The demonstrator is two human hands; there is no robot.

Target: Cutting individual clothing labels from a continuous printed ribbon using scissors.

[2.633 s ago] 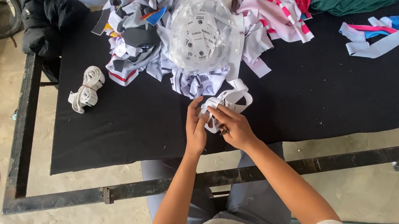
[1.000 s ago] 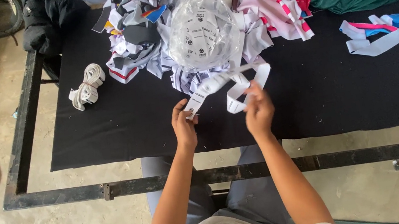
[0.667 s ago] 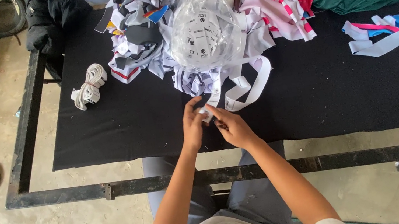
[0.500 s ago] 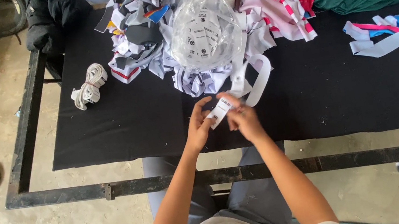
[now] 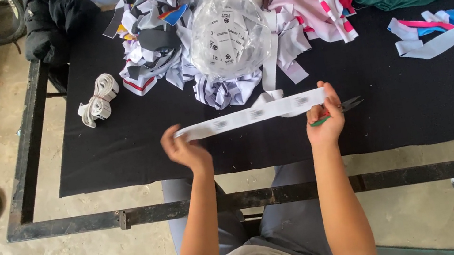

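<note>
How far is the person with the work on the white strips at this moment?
Done: one rolled bundle of white strip lies on the black table. In hand: the left hand and right hand hold a white label strip stretched flat; the right hand also holds small snips. Left: a large pile of mixed strips and loose strips lie unsorted.

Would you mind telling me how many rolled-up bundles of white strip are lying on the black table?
1: a rolled bundle near the table's left edge. More may be hidden in the scrap pile.
</note>
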